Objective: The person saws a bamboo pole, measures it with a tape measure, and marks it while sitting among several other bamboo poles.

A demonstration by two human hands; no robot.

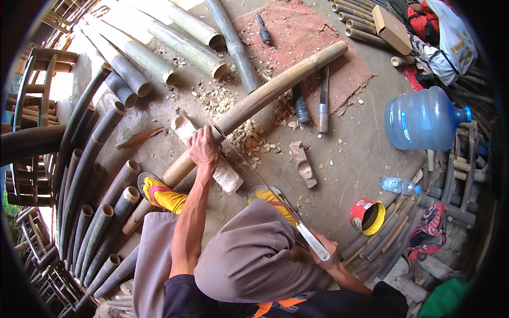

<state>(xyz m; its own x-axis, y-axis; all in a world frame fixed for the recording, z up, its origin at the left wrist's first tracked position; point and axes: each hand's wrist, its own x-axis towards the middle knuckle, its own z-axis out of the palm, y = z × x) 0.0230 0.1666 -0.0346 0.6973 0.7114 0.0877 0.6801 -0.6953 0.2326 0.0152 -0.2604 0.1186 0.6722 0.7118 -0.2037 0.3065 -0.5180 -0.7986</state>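
Note:
My left hand (203,149) is closed over a long bamboo pole (286,79), which slants from lower left to upper right in front of me. In my right hand (328,257) is the pale handle of a handsaw (312,241). Its thin blade stretches up to the pole and meets it just beside my left fingers. How deep the teeth sit in the bamboo cannot be seen. A rough wooden block (228,176) lies crosswise under the pole. My feet, in yellow socks and sandals, are either side of this block.
Several cut bamboo lengths (193,55) lie at the upper left. Wood chips (246,135) litter the floor near two dark-handled tools (323,114). On the right stand a big blue water jug (419,119), a small bottle (397,185) and a red-yellow tin (366,216). A wood chunk (303,165) lies nearby.

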